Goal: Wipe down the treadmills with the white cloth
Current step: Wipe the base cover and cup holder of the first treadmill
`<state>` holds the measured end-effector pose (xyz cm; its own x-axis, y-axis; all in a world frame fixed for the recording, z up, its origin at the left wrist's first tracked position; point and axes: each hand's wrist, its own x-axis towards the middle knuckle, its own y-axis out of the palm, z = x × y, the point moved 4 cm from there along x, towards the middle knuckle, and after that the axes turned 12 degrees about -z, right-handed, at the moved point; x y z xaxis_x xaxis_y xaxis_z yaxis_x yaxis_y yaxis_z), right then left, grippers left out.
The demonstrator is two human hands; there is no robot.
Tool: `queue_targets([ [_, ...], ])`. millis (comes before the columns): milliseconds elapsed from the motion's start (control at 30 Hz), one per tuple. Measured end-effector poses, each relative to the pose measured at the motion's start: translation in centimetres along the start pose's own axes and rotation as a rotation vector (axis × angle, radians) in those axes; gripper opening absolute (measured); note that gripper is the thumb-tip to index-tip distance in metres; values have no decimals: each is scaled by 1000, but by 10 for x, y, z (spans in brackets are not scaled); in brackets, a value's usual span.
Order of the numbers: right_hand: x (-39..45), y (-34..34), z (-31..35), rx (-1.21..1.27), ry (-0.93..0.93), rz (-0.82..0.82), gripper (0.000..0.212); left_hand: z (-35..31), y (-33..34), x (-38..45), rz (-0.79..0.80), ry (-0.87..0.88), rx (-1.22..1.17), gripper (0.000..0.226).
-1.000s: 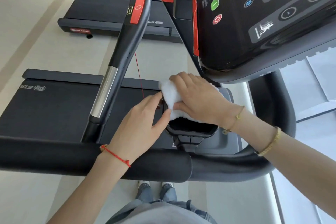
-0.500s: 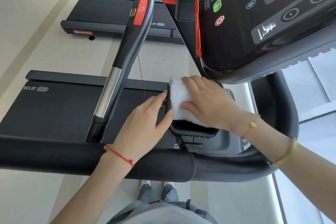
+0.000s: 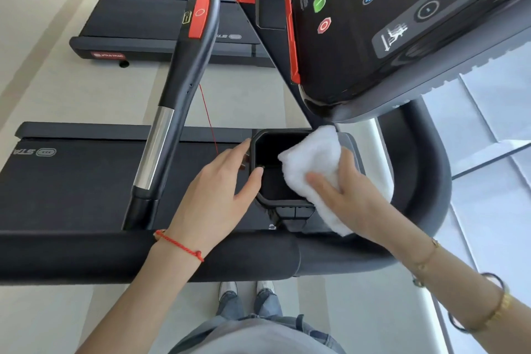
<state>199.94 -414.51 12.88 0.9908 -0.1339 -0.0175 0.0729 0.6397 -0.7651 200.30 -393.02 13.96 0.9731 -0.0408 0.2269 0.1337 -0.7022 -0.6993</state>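
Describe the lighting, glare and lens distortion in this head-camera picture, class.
Head view: bright, even daylight; glare on the glossy console edge and chrome handlebar section; wide-angle bending curves the treadmill rails; slight blur on the right hand holding the white cloth.

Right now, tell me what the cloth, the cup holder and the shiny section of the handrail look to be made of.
White cloth: soft terry or microfibre, by its fluffy nap and limp folds. Cup holder: apparently moulded black plastic, matte, with sharp formed edges. Handrail section: likely polished or chrome-finished metal, given its bright streaked reflections, though plated plastic is possible.
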Motion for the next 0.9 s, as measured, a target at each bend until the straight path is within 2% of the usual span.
queue_targets([
  [67, 15, 1, 9, -90, -27, 16, 29, 0, 0, 0, 1, 8, -2, 57],
  [100, 25, 1, 16, -126, -54, 9, 37, 0, 0, 0, 1, 11, -4, 58],
  [167, 38, 0, 26, -139, -113, -10, 53, 0, -1, -1, -4, 12, 0, 59],
  [233, 34, 0, 27, -123, -153, -20, 54, 0, -1, -1, -4, 13, 4, 59],
  [400, 3, 1, 5, 2, -10, 7, 36, 1, 0, -2, -1, 5, 5, 58],
  [533, 34, 2, 16, 29, 39, 81, 39, 1, 1, -2, 6, 10, 19, 59],
  [600, 36, 2, 18, 88, 37, 110, 39, 1, 1, -2, 8, 9, 18, 59],
  [700, 7, 0, 9, 57, -18, 75, 15, 1, 0, -2, 11, 7, 11, 60],
  [767, -11, -5, 3, 144, -44, 44, 25, 1, 0, -1, 9, 10, 1, 60],
  [833, -22, -13, 0, 215, -44, 73, 8, 1, 0, -1, 9, 9, -2, 58],
  [900, -29, -23, 3, 225, -104, 72, 25, 1, -1, -1, 10, 9, -5, 58],
])
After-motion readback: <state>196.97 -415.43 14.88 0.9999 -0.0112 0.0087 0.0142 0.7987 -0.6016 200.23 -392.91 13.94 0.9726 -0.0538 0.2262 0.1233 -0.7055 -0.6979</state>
